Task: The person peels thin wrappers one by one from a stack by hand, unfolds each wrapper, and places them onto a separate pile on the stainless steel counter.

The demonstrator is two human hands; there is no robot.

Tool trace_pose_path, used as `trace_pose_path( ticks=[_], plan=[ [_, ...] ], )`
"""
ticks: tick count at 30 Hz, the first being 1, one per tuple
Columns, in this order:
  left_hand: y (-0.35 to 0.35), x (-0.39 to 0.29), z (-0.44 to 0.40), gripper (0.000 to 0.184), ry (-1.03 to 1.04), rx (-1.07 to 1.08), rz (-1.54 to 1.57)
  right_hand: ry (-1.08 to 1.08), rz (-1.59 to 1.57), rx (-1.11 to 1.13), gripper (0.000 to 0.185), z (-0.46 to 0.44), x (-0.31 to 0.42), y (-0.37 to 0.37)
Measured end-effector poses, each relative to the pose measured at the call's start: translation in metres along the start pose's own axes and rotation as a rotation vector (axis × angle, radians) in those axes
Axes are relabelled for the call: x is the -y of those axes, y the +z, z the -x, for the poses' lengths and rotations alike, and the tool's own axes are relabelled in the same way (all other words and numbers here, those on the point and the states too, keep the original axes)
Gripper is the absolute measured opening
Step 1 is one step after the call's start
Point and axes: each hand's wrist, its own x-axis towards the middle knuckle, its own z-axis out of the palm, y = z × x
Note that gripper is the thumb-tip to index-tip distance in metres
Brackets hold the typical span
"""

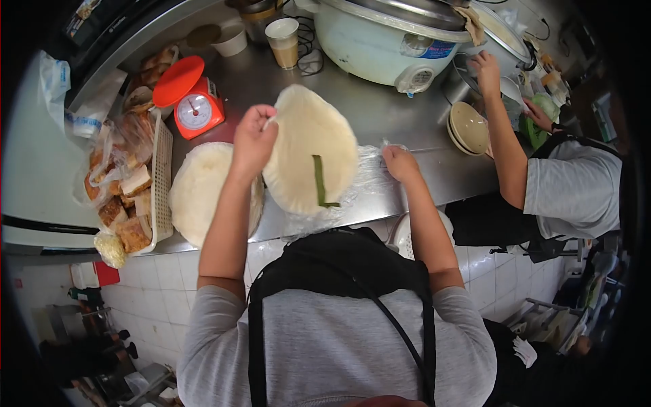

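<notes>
My left hand (254, 142) pinches the upper left edge of a thin, pale round dough sheet (312, 129), which hangs tilted over the counter. A dark green strip (319, 180) bent into an L lies against the sheet's lower part. To the right, my right hand (401, 163) has its fingers closed on a corner of clear plastic film (369, 175). That film spreads over the counter beneath and beside the sheet. Under my left forearm rests a thick round pile of similar pale sheets (196, 193), partly hidden by the arm.
A red dial scale (196, 112) stands at the left, beside a white basket (161, 183) of browned chunks in plastic. Behind are a cup (283, 44) and a large rice cooker (380, 44). Right are stacked bowls (468, 129) and a co-worker (569, 176) handling greens.
</notes>
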Motion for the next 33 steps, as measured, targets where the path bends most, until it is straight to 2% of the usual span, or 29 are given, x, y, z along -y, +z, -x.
trace_pose_path(
  ticks=[2, 5, 7, 10, 11, 12, 14, 15, 17, 18, 20, 22, 24, 26, 28, 33],
  plan=[
    [-0.001, -0.040, -0.005, 0.017, 0.008, 0.056, -0.014, 0.017, 0.083, 0.023, 0.049, 0.003, 0.006, 0.003],
    [0.006, -0.079, -0.010, 0.016, 0.048, 0.229, -0.123, 0.094, 0.140, -0.084, 0.057, 0.015, 0.025, 0.000],
    [0.013, -0.101, -0.012, 0.016, 0.067, 0.425, -0.217, -0.032, -0.065, -0.133, 0.068, 0.030, 0.050, -0.015],
    [0.013, -0.118, -0.023, 0.018, 0.135, 0.730, -0.138, -0.285, -0.476, -0.175, 0.082, 0.034, 0.072, -0.022],
    [0.010, -0.125, -0.030, 0.021, -0.001, 0.852, 0.004, -0.377, -0.632, -0.184, 0.086, 0.033, 0.075, -0.022],
    [0.010, -0.126, -0.039, 0.024, -0.045, 0.902, 0.031, -0.406, -0.766, -0.136, 0.083, 0.032, 0.078, -0.023],
    [0.012, -0.120, -0.064, 0.025, -0.084, 0.910, -0.171, -0.467, -1.026, -0.034, 0.077, 0.029, 0.080, -0.025],
    [0.015, -0.115, -0.077, 0.023, -0.105, 0.900, -0.368, -0.401, -1.066, 0.021, 0.070, 0.029, 0.076, -0.023],
    [0.030, -0.079, -0.100, 0.021, 0.107, 0.772, -0.659, -0.273, -1.140, 0.132, 0.056, 0.027, 0.064, -0.012],
    [0.040, -0.061, -0.104, 0.020, 0.212, 0.699, -0.797, -0.171, -1.241, 0.078, 0.050, 0.031, 0.062, -0.008],
    [0.071, -0.035, -0.095, 0.017, 0.184, 0.408, -0.882, 0.046, -1.425, -0.032, 0.038, 0.040, 0.055, 0.002],
    [0.096, 0.015, -0.078, 0.018, 0.569, 0.229, -0.937, 0.126, -1.377, -0.067, 0.033, 0.040, 0.040, 0.021],
    [0.112, 0.041, -0.040, 0.020, 0.425, 0.348, -0.793, 0.198, -1.417, -0.046, 0.030, 0.047, 0.031, 0.030],
    [0.119, 0.055, -0.002, 0.021, 0.016, 0.629, -0.518, 0.254, -1.545, 0.034, 0.028, 0.056, 0.030, 0.031],
    [0.118, 0.064, 0.030, 0.022, -0.228, 0.674, -0.416, 0.199, -1.600, 0.122, 0.023, 0.063, 0.031, 0.027],
    [0.100, 0.079, 0.070, 0.018, -0.388, 0.616, -0.142, 0.226, -1.639, 0.309, 0.015, 0.084, 0.037, 0.025]
  ],
)
